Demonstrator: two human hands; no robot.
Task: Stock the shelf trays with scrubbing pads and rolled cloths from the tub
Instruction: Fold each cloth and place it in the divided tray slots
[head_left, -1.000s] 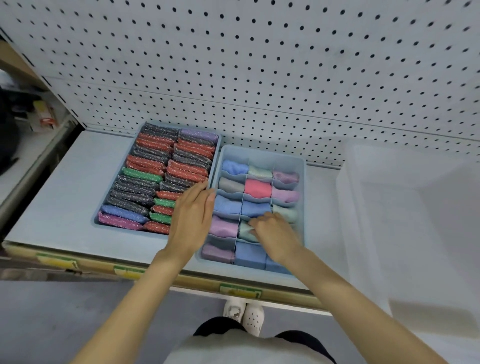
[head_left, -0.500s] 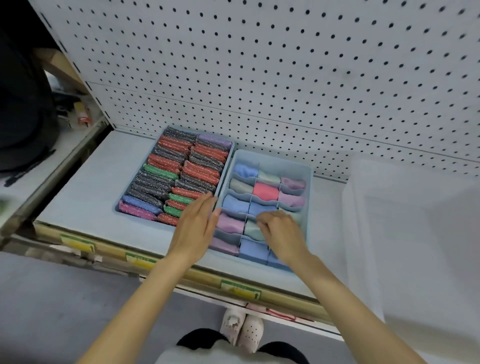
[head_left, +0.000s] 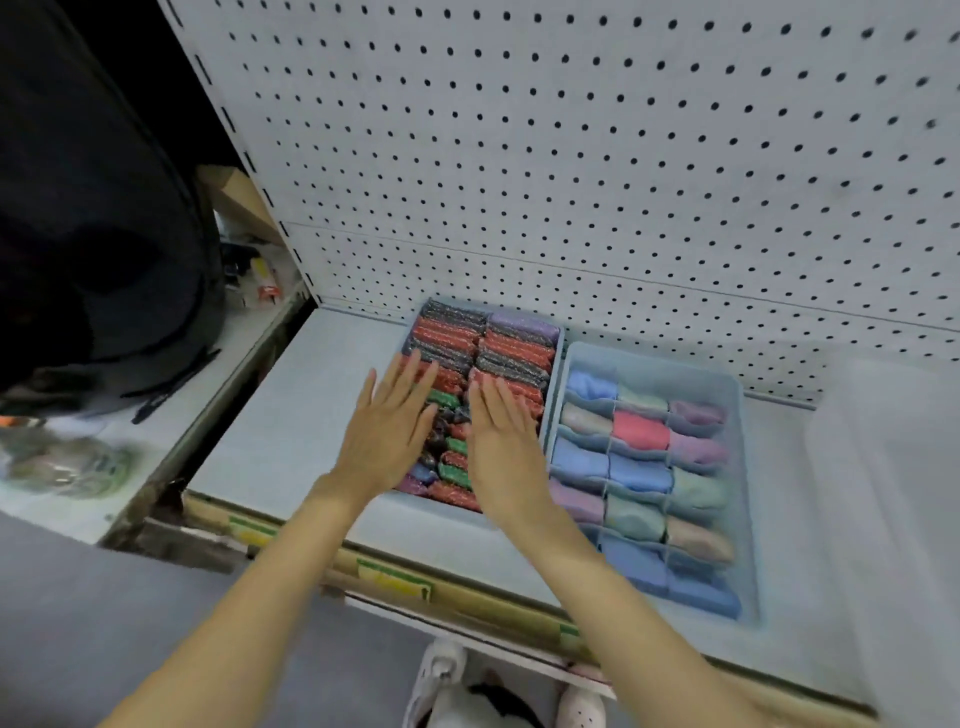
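Two pale blue trays sit side by side on the shelf. The left tray (head_left: 557, 343) is packed with two rows of glittery scrubbing pads (head_left: 514, 348) in red, grey, green and purple. The right tray (head_left: 744, 467) has dividers, each cell holding a rolled cloth (head_left: 640, 430) in blue, pink, green or purple. My left hand (head_left: 387, 434) lies flat with straight fingers over the left row of pads. My right hand (head_left: 501, 441) lies flat over the right row. Neither holds anything. The translucent tub (head_left: 893, 509) stands at the right.
A white pegboard (head_left: 597, 156) backs the shelf. The shelf front edge (head_left: 395, 577) carries yellow-green price labels. At the left is a dark bag (head_left: 93, 234) and a neighbouring shelf with small clutter. Bare shelf surface (head_left: 311, 415) lies left of the pad tray.
Both hands have moved left, from the cloth tray and the gap between the trays onto the scrubbing pads, fingers now straight. The view has swung left.
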